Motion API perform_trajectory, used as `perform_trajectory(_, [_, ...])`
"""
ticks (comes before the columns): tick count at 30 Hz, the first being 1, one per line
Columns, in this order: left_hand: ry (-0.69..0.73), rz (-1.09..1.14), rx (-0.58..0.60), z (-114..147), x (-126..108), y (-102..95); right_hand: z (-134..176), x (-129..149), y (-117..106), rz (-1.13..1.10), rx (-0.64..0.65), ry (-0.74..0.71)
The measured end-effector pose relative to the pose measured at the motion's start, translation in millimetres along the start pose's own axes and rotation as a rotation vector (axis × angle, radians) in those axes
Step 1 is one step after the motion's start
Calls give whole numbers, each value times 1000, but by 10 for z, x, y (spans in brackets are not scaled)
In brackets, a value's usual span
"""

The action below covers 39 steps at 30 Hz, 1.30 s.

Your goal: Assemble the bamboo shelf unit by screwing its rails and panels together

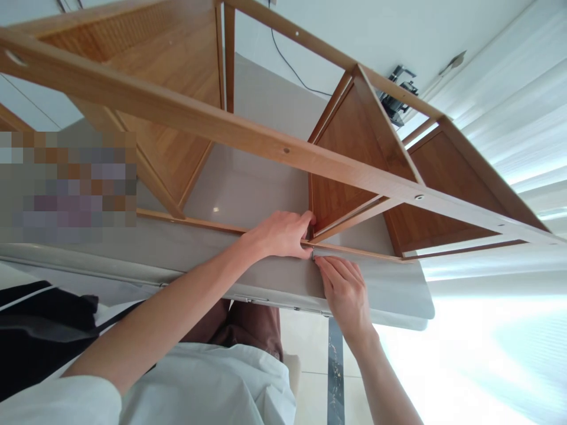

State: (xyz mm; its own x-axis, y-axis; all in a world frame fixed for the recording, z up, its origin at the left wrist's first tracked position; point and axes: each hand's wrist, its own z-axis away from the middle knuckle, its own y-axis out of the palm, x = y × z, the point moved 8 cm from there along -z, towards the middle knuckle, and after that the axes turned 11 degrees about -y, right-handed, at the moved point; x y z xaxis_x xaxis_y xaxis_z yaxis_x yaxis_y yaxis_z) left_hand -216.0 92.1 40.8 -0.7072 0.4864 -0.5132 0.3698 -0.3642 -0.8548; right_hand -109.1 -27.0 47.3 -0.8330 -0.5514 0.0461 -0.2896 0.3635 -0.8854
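Observation:
A wooden shelf frame (248, 133) with several slanting panels lies on its side on the grey table. My left hand (286, 235) grips its lower rail, where the panel (341, 192) joins it; thumb and fingers close around the wood. Just to the right, my right hand (343, 283) pinches a small metal piece (313, 254) against the outer face of that rail. The piece looks like a screw or Allen key, but most of it is hidden by the fingertips.
The table's (398, 295) rounded right corner lies close to my right hand. A black device (397, 94) stands behind the frame, with a dark cable (292, 68) near the wall. White curtains (527, 118) hang at the right. A pixelated patch covers the left side.

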Motion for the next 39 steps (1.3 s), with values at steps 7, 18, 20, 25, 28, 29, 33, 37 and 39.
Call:
perform_trajectory(7, [3,6,1,-7,7,4,54,-20,5,56,-22,13])
perform_trajectory(18, [13,30,-23,-8,12,6,-48,58,-34,143,46,-36])
perform_trajectory(20, [15,23,-23,-6,6,3,-58,71,-23,176,91,-38])
perform_trajectory(25, [10,-10,-17,-1,9,6,-61,74,-5,197,112,-24])
perform_trajectory(28, [12,-19,-23,-8,15,12,-38,28,-4,103,36,25])
perform_trajectory(29, [15,-15,-25,-10,15,15,-25,3,0,52,7,51])
perform_trajectory(33, [27,11,-36,-10,10,14,14,-71,36,-94,-49,136])
perform_trajectory(37, [29,26,-37,-4,5,4,7,-75,29,-101,-56,128])
perform_trajectory(39, [25,23,-37,-6,7,3,6,-76,22,-85,-47,104])
